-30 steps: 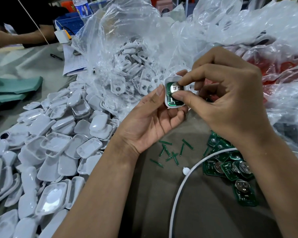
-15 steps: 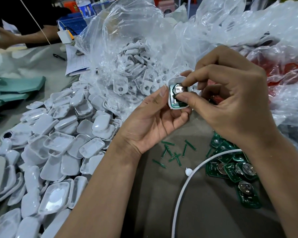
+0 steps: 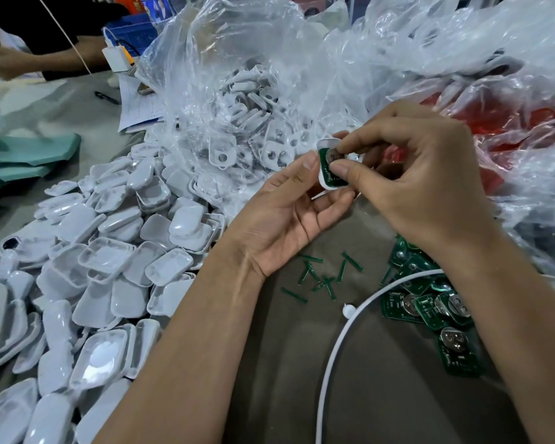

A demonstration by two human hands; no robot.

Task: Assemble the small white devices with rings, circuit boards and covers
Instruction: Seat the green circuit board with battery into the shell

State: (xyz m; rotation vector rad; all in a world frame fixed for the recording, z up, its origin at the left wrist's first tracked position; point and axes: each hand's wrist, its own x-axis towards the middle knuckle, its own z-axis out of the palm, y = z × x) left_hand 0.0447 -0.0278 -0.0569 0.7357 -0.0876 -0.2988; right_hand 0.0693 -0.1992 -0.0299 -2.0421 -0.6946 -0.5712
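- Left hand (image 3: 289,216) palm-up above the bench, thumb and curled fingers gripping the small white rounded plastic shell (image 3: 323,182) by its edges.
- Right hand (image 3: 420,184) closed in from the right, thumb and forefinger pinching down on the green circuit board with its round silver coin cell (image 3: 330,165), lying inside that shell.
- Step in hand, by judgement: seating the board in the shell; whether fully clicked home could not be told, fingers hiding most of the rim.
- Next move likely to call for even pressure at the board's corners, then a cover from the supply; ring not seen at this moment.
- Just below the right wrist, a loose heap of green boards with coin cells (image 3: 430,302) on the grey bench (image 3: 382,395), and nearby a scatter of thin green snapped-off strips (image 3: 321,277).
- Curved white cable (image 3: 343,344) crossing the bench beside those boards.
- Further left, a wide pile of white plastic tray-like covers (image 3: 109,267).
- Beyond the hands, a clear plastic bag of white holed parts (image 3: 247,100); to the right, more bags with red contents (image 3: 507,120).
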